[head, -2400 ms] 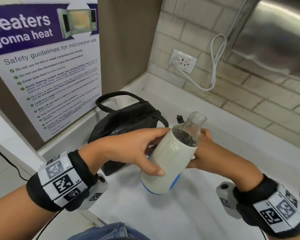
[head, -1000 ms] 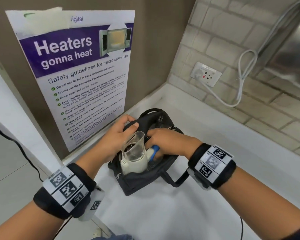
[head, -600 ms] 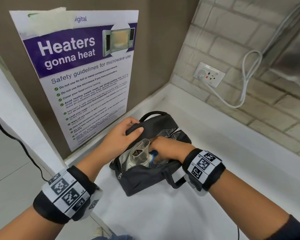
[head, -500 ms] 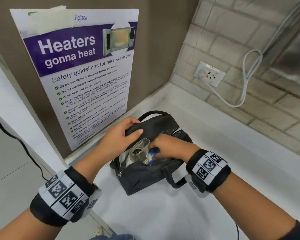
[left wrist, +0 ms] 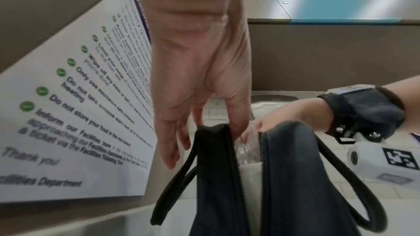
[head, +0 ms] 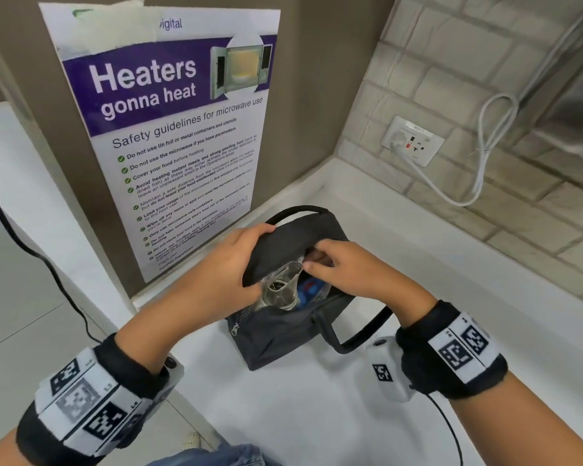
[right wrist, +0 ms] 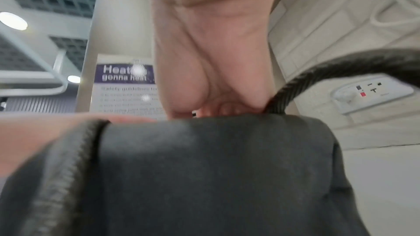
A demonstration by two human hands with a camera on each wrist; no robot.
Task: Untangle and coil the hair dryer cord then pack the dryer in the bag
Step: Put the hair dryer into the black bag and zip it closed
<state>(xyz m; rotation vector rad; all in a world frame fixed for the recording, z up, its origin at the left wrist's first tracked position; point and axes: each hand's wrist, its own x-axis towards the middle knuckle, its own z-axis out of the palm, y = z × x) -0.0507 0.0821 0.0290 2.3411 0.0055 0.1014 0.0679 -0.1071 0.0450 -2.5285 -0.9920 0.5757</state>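
Cream hard-plastic hair dryer with clear nozzle [head: 278, 290] mostly inside soft black fabric zip bag [head: 276, 334] on white worktop [head: 317, 415]; left hand [head: 229, 260] gripping floppy bag edge, right hand [head: 347, 267] curled at opening, hold unclear; rigid, light, nozzle probably slippery, better gripped by body.

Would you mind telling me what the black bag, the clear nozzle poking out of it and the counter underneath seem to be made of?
The black zip-up bag looks like matte woven fabric: it creases softly and has corded handles. The clear nozzle of the dryer seems to be transparent glossy plastic, with see-through walls and highlights. The white counter appears to be smooth laminate or solid surface, uniform and seamless; which one, I cannot tell.
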